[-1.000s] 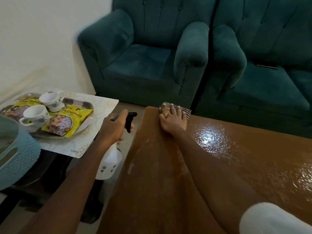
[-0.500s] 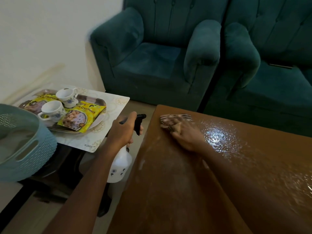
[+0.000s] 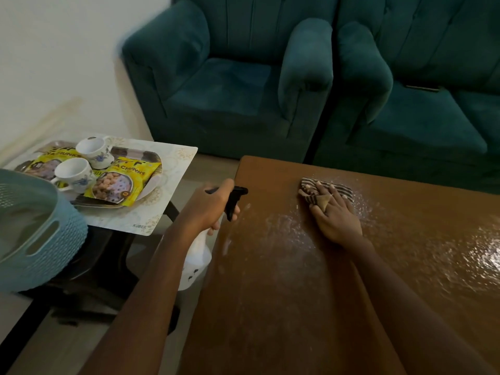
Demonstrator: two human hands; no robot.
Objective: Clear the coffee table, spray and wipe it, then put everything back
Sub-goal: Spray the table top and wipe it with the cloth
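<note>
Glossy brown tabletop (image 3: 297,307), speckled with fine white droplets near the far left corner, shining wet toward the right. Striped brown-and-cream cloth (image 3: 341,188) bunched on that far left part, pressed down under the right hand (image 3: 335,215), fingers (image 3: 323,188) straight and spread over it rather than curled round it, one small fold poking up between two of them. White spray bottle (image 3: 197,255) with a black trigger head (image 3: 235,198) gripped by the left hand (image 3: 205,209), fingers wrapped about the neck, held just off the tabletop's left edge, above the floor. Bottle's left side behind the forearm, small marks on it too blurred to read; cloth's near part hidden under the palm; tabletop cut off at right and bottom. Bottle's long axis near upright, top leaning toward the tabletop, nozzle pointing right over it. Cloth's longer side running left to right. Off to the left, a side table (image 3: 173,212) with a tray (image 3: 151,158), two cups (image 3: 93,150), yellow snack packets (image 3: 121,182), a blue basket (image 3: 54,239); teal sofa (image 3: 230,98) behind
</note>
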